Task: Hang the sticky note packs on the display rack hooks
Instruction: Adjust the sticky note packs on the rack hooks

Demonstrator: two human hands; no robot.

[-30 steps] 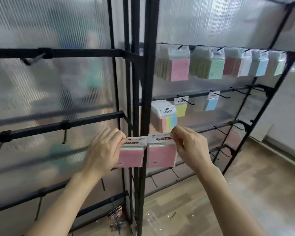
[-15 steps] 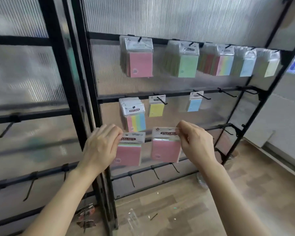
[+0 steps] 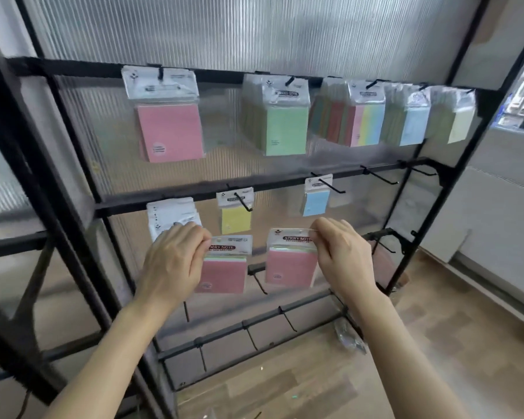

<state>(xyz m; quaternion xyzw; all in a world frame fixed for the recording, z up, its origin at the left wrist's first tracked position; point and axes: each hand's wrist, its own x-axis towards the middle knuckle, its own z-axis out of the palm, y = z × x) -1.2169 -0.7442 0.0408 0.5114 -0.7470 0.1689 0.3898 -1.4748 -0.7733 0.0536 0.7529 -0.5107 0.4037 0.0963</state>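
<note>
While one pink sticky note pack (image 3: 224, 275) is pinched at its header card by the curled fingers (image 3: 194, 237) of the left hand (image 3: 176, 261), a second pink pack (image 3: 291, 266) is pinched likewise by the right hand (image 3: 342, 258). Both are held just beside each other before the display rack (image 3: 273, 185), low down and near a bare hook (image 3: 257, 282). Each is judged light, a stiff pad in a slippery, floppy film sleeve; the header beside its punched hole is best gripped, so that the hole can be fed onto a hook without tearing
</note>
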